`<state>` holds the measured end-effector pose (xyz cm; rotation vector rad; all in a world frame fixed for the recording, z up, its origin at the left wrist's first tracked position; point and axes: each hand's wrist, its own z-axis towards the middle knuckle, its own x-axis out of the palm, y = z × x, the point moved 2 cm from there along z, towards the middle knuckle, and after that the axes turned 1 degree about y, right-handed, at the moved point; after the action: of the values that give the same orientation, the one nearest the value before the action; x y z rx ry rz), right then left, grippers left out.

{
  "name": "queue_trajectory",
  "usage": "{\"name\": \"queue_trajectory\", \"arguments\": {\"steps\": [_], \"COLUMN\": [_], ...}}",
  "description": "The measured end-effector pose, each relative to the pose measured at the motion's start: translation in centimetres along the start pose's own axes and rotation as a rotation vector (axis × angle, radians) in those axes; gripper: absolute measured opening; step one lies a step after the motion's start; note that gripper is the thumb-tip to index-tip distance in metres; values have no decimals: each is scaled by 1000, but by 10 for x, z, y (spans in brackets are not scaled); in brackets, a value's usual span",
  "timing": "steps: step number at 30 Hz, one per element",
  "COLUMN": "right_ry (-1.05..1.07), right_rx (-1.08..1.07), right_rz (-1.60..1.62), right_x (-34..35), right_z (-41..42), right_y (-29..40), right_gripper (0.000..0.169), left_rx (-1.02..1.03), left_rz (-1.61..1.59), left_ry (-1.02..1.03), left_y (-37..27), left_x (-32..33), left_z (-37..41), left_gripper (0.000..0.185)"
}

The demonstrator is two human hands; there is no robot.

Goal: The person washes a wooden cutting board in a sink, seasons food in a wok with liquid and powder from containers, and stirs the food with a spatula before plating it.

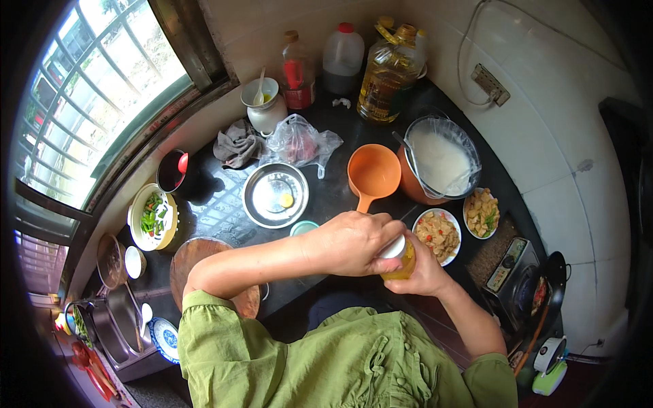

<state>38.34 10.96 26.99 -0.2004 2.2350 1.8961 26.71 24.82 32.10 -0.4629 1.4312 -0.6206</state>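
Observation:
In front of my body, a small jar [406, 262] with yellow contents is held between both hands. My left hand [357, 242] reaches across from the left and has its fingers around the white lid [394, 248]. From the other side, my right hand [423, 270] wraps the jar's body and partly hides it. Just beyond the left hand lies an orange plastic ladle [375, 171], its handle end covered by that hand. Beside the right hand stands a white bowl of sliced food with red pieces [437, 235]. A steel dish [275, 196] holding a small yellow item is farther left.
A pot with whitish liquid [441, 158] stands behind the bowls. Oil bottles [387, 76] line the back wall. On the right, a wok [553, 285] sits on a gas stove [510, 280]. A round wooden chopping board [196, 257] and a sink [115, 326] are on the left.

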Motion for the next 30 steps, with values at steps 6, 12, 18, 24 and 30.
{"name": "queue_trajectory", "arguments": {"steps": [6,12,18,24,30], "right_ry": [251,-265,-524,-592,-553], "right_rx": [40,219,467,587,455], "right_rz": [435,164,333,403,353], "right_x": [16,13,18,25,16], "right_z": [43,10,-99,-131,-112], "right_y": [-9,-80,-138,-142,-141], "right_gripper": [83,82,41,37,41], "left_rx": [272,-159,-378,-563,-613], "left_rz": [-31,484,574,525,-123], "left_ry": [51,-187,-245,-355,-353], "left_y": [39,131,287,331,207], "left_x": [-23,-80,-46,-10,0], "left_z": [-3,35,83,90,-4], "left_gripper": [32,26,28,50,31]}}
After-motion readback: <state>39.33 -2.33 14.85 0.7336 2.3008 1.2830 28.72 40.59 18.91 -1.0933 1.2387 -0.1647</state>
